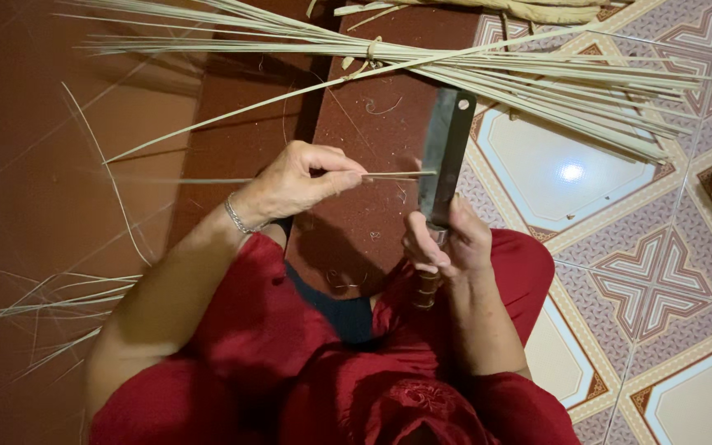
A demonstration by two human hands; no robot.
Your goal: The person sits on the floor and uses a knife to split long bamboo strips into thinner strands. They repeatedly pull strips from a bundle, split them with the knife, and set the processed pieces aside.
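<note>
My left hand (pixel 302 180) pinches a thin pale strip of plant fibre (pixel 393 175) between thumb and fingers, a silver bracelet on its wrist. The strip's tip meets the edge of a broad dark cleaver (pixel 447 148). My right hand (pixel 447 243) grips the cleaver by its handle, blade pointing up and away from me. Both hands work above my lap, which is covered in red cloth (pixel 290 346).
A large bundle of long pale strips (pixel 488 70) lies across the floor ahead of me. Loose strips (pixel 59 305) lie at my left. A dark red step (pixel 372 124) runs under the hands; patterned floor tiles (pixel 644 280) lie at the right.
</note>
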